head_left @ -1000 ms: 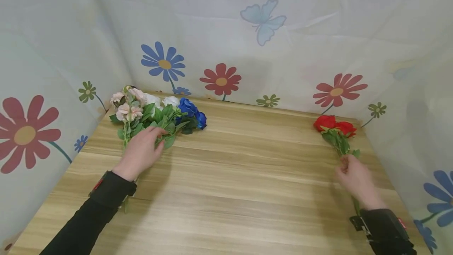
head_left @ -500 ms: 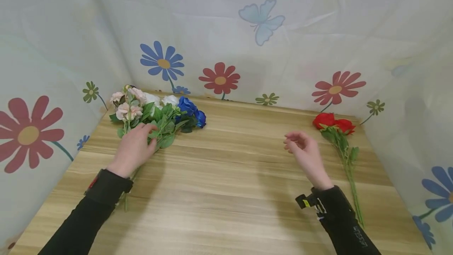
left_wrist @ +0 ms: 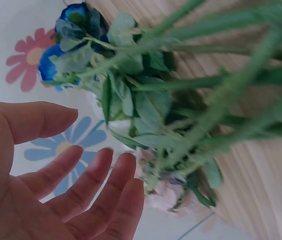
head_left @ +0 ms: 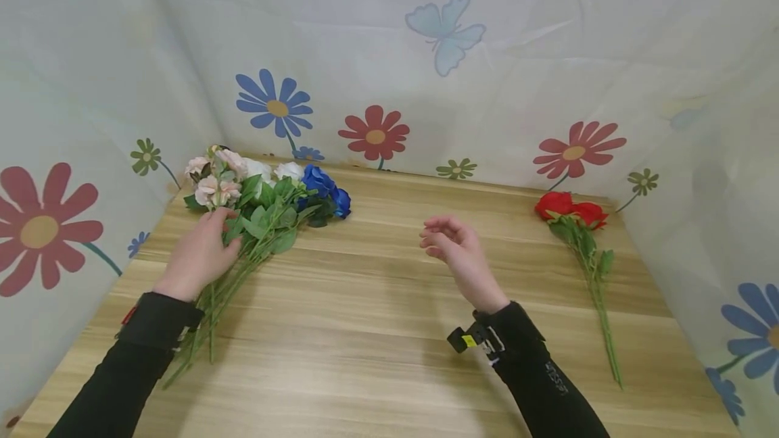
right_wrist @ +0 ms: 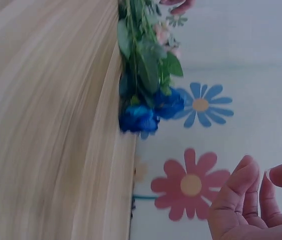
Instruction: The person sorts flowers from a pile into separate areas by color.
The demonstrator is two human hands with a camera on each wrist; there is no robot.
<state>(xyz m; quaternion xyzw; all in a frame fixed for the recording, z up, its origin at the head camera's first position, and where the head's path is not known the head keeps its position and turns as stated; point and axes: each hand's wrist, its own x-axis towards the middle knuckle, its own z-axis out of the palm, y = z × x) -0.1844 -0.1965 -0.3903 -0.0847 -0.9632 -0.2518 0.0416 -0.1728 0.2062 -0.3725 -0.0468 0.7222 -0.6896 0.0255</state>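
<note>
My left hand [head_left: 196,257] hovers over the bunched artificial flowers at the left, its thumb and fingers spread apart. The left wrist view shows nothing in that palm [left_wrist: 1,185]. Pale pink flowers [head_left: 217,189] lie just past its fingertips. White blooms [head_left: 289,171] and blue roses [head_left: 322,184] lie to the right of them, the long green stems [head_left: 228,296] crossing toward me. Above the middle of the table, my right hand [head_left: 458,259] is loosely curled and holds nothing. Red roses [head_left: 569,211] lie apart at the right, their stems pointing toward me.
The wood-grain table [head_left: 365,330] is enclosed by a pale curtain [head_left: 341,32] printed with flowers and a butterfly, at the back and both sides. A small camera [head_left: 465,340] sticks out from the right wristband.
My right hand has let go of the red roses and moved left to the middle of the table. My left hand has drawn back left, uncovering more leaves and stems.
</note>
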